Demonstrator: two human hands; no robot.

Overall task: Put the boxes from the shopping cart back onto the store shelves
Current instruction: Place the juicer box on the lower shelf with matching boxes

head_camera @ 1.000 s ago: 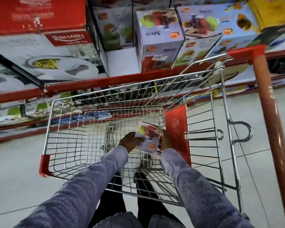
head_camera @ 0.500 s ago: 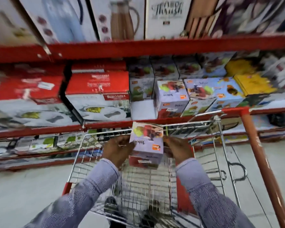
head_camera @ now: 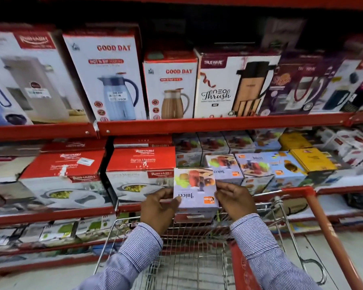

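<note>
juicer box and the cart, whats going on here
A person holds a juicer box between both hands, the left hand on its left side and the right hand on its right. The box is up above the cart, level with the middle shelf. Matching juicer boxes sit on that shelf just behind it, beside red and white boxes. It is not yet on the shelf. No other boxes show in the visible part of the cart.
</note>
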